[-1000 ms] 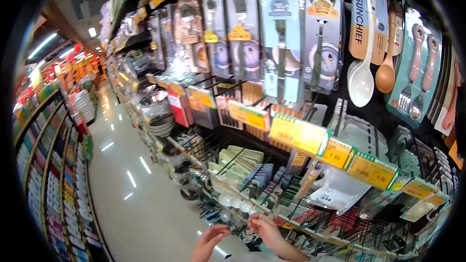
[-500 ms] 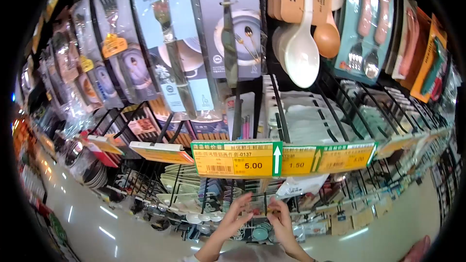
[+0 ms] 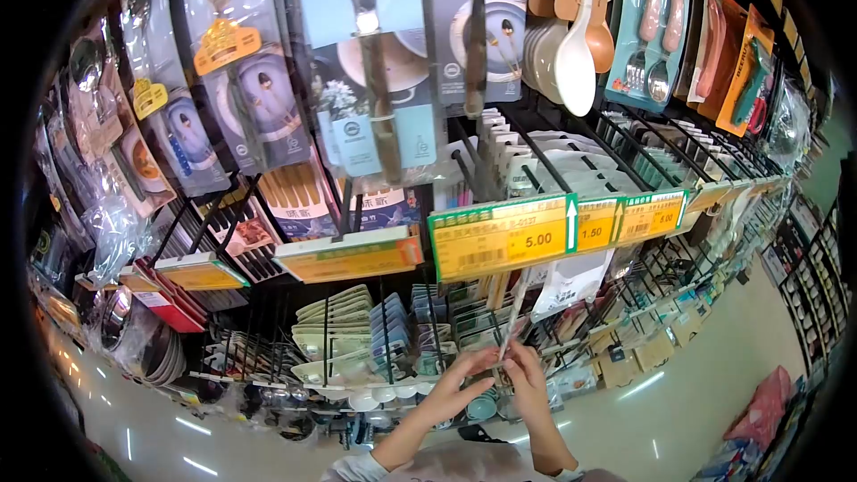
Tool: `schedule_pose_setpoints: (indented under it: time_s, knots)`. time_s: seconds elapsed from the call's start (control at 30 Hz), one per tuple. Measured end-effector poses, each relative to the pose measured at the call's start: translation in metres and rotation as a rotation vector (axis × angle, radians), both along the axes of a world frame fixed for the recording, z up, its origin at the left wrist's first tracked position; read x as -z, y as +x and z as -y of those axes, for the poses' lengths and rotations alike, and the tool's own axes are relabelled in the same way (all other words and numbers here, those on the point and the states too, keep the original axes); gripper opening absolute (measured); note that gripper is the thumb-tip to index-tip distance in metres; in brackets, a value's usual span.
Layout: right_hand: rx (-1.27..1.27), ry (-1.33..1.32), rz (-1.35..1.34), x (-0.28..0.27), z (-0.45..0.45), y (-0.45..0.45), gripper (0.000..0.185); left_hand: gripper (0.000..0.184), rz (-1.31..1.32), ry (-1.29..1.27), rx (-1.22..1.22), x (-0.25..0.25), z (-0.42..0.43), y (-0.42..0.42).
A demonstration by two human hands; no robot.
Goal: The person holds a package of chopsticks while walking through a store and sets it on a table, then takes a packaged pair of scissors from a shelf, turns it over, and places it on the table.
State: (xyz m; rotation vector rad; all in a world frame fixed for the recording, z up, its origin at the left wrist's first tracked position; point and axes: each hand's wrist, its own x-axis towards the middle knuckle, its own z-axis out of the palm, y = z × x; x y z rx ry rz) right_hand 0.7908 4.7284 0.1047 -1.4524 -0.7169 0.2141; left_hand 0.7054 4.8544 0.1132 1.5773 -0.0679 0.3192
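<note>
My left hand [image 3: 461, 386] is at the bottom centre, its thumb and fingers apart and the index fingertip close to the lower end of a thin clear packet [image 3: 513, 321]. My right hand [image 3: 530, 382] has its fingertips closed together at that same end. Whether the packet's top still hangs from the rack cannot be told. Just above is a white packet [image 3: 571, 287], under the yellow price labels [image 3: 502, 239]. Packaged cutlery [image 3: 370, 80] and a white spoon [image 3: 574, 62] hang above. Left of my hands are pale green packs [image 3: 335, 326].
Black hooks and label rails [image 3: 348, 259] run across the display above my hands. Metal bowls [image 3: 161, 353] are at the left. Pale floor [image 3: 643, 419] shows below, with a pink bag [image 3: 761, 406] at the lower right and another shelf [image 3: 817, 290] at the far right.
The view has swung right, from the aisle to face the rack. Both hands have risen to the thin packet, and the right fingertips have closed on its end.
</note>
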Motion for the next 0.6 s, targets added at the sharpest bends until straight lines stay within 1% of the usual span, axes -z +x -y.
schedule_pose_setpoints:
  time_s: [0.03, 0.07, 0.1, 0.13, 0.17, 0.23, 0.37, 0.4, 0.43, 0.5, 0.6]
  knots:
    - [0.014, -0.015, 0.032, -0.001, 0.0, -0.003, 0.03, 0.046, 0.001, 0.0, 0.002, -0.004, 0.001, -0.005]
    - [0.064, 0.026, -0.012, -0.005, 0.001, -0.011, 0.017, 0.043, 0.01, 0.029, 0.014, -0.007, 0.002, -0.009]
    - [0.067, 0.026, -0.011, -0.001, 0.001, -0.016, 0.017, 0.04, 0.019, 0.058, 0.025, -0.008, 0.004, -0.013]
    - [0.086, 0.073, -0.098, 0.006, 0.001, -0.02, 0.013, 0.036, 0.017, 0.07, 0.005, -0.009, 0.005, -0.017]
    - [0.105, 0.122, -0.185, 0.01, 0.002, -0.025, 0.009, 0.036, 0.018, 0.07, 0.009, -0.01, 0.005, -0.02]
    - [0.106, 0.114, -0.179, 0.011, 0.007, -0.032, 0.006, 0.033, -0.015, 0.109, -0.004, -0.012, 0.006, -0.026]
    - [0.098, 0.12, -0.148, 0.006, 0.011, -0.047, 0.006, 0.032, -0.021, 0.136, -0.02, -0.014, 0.009, -0.037]
    - [0.102, 0.114, -0.153, 0.003, 0.011, -0.05, 0.006, 0.032, -0.036, 0.076, -0.006, -0.015, 0.011, -0.039]
    - [0.085, 0.138, -0.207, 0.0, 0.011, -0.053, 0.006, 0.032, -0.052, 0.013, 0.006, -0.015, 0.013, -0.042]
    - [0.065, 0.15, -0.271, -0.003, 0.012, -0.058, 0.006, 0.035, -0.052, -0.001, 0.004, -0.002, 0.015, -0.045]
    - [0.062, 0.158, -0.293, -0.004, 0.017, -0.063, 0.007, 0.041, -0.052, 0.044, 0.035, 0.0, 0.019, -0.051]
